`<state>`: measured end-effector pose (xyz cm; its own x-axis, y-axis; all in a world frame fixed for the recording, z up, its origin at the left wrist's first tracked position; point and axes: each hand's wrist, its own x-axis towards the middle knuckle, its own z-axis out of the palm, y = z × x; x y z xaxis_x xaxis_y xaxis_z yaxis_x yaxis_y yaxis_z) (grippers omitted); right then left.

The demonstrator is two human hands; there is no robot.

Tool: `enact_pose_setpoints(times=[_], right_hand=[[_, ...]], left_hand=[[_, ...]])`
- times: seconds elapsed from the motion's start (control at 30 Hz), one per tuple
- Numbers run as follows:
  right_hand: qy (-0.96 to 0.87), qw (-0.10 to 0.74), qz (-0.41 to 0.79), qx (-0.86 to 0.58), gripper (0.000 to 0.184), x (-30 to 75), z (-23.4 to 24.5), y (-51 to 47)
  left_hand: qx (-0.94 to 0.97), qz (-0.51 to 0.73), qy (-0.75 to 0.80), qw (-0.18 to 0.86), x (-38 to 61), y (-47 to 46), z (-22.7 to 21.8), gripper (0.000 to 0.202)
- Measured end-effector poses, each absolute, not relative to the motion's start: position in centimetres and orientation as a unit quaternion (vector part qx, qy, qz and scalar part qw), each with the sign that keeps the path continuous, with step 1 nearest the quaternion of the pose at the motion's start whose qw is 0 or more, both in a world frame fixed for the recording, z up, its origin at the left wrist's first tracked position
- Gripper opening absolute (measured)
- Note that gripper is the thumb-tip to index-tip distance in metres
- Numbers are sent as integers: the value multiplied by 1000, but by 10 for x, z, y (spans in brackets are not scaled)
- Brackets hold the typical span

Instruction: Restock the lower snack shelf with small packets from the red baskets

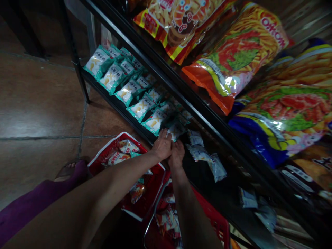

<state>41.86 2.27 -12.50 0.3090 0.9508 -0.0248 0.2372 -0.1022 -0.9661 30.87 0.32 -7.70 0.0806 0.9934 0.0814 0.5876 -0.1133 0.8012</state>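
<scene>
On the low black shelf, a teal-and-white snack packet stands at the end of a row. My left hand is at its near left edge, fingers closed against it. My right hand grips the packet's lower front, close beside the left one; its fingertips are partly hidden. Several matching snack packets stand in rows to the left. Right of my hands lie a few loose white-and-blue packets, tilted on the shelf.
Below my arms are a red basket holding mixed snack packets and a second red basket. Large snack bags fill the upper shelf, whose black front edge overhangs. A shelf leg meets the tiled floor.
</scene>
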Motion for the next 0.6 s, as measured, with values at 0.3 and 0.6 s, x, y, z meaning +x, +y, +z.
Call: enact_pose_setpoints(times=[0.3, 0.6], right_hand=[[-467, 531, 211, -675, 40, 403, -100, -34], [-455, 250, 411, -749, 32, 378, -163, -129]], left_hand=[[715, 317, 553, 287, 292, -6, -62, 41], [766, 186, 508, 348, 272, -57, -62, 31]])
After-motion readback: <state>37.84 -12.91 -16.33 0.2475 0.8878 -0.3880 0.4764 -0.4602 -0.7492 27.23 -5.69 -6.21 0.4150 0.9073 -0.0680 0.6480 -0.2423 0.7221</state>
